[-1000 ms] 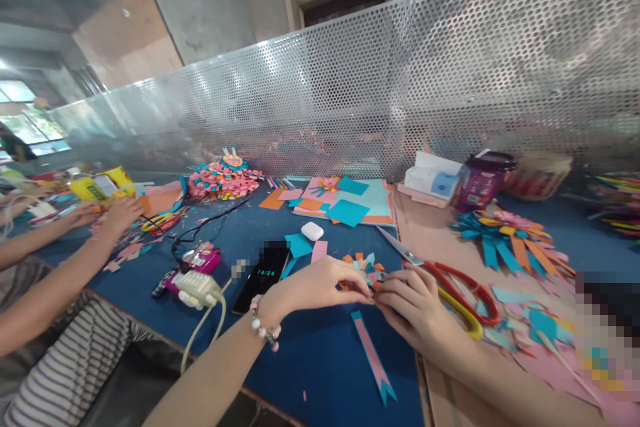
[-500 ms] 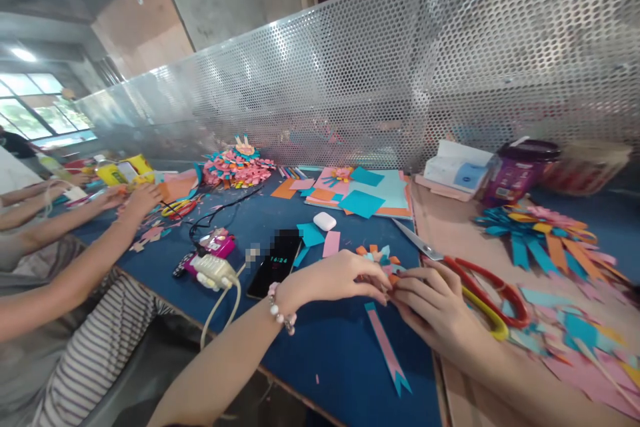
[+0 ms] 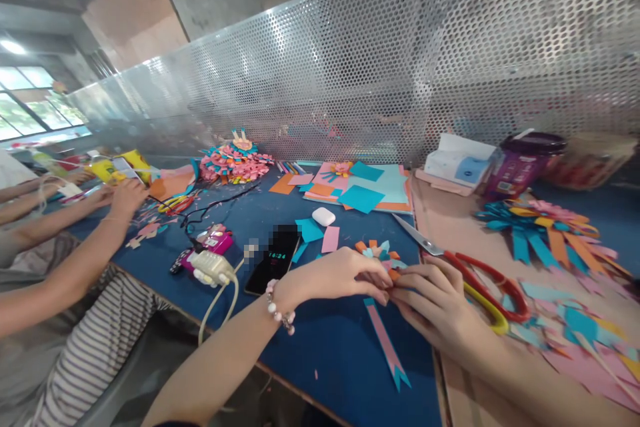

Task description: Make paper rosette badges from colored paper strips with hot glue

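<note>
My left hand (image 3: 334, 276) and my right hand (image 3: 434, 303) meet over the blue table (image 3: 320, 353), fingertips pinched together on a small paper flower (image 3: 381, 256) of orange, pink and teal strips. The left wrist wears a bead bracelet (image 3: 280, 311). A pink and teal paper ribbon strip (image 3: 387, 347) lies flat on the table just below my hands. Red and yellow scissors (image 3: 475, 279) rest just behind my right hand, blades pointing back left.
A phone (image 3: 273, 260), white earbud case (image 3: 323, 216), plug with cable (image 3: 213, 268), coloured paper sheets (image 3: 363, 195), finished paper flowers (image 3: 543, 227), tissue box (image 3: 457, 161) and purple tub (image 3: 517, 163) surround me. Another person's arms (image 3: 75, 240) work at left. A perforated metal screen (image 3: 400, 60) backs the table.
The view shifted slightly down and right between frames. My hands stay joined on the paper flower, fingers adjusting a little. The person at left keeps working.
</note>
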Demonstrator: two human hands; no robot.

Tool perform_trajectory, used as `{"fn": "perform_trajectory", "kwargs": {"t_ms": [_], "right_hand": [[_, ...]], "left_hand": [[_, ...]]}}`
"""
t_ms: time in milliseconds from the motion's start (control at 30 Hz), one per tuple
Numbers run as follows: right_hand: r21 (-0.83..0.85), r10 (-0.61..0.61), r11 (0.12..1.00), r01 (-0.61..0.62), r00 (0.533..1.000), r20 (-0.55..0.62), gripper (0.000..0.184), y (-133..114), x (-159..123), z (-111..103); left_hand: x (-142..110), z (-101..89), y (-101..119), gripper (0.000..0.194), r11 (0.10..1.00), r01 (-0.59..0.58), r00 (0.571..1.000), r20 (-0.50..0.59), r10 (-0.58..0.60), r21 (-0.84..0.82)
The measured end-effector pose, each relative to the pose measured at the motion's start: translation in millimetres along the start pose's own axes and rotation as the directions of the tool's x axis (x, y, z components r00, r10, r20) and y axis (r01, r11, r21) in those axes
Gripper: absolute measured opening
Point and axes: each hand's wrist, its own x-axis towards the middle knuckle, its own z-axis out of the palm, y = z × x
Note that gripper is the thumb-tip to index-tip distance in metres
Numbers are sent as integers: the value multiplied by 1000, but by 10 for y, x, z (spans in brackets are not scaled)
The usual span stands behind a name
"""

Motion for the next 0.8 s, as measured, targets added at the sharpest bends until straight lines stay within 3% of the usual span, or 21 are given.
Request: {"fn": "perform_trajectory", "kwargs": {"t_ms": [200, 800], "right_hand": [[-20, 5, 1000, -6, 1000, -24, 19, 8, -2, 6], [-29, 37, 999, -36, 999, 16, 11, 16, -5, 13]], "left_hand": [[-1, 9, 10, 25, 998, 46, 999, 9, -46, -37], [-17, -15, 11, 27, 998, 18, 1000, -17, -16, 68]]}}
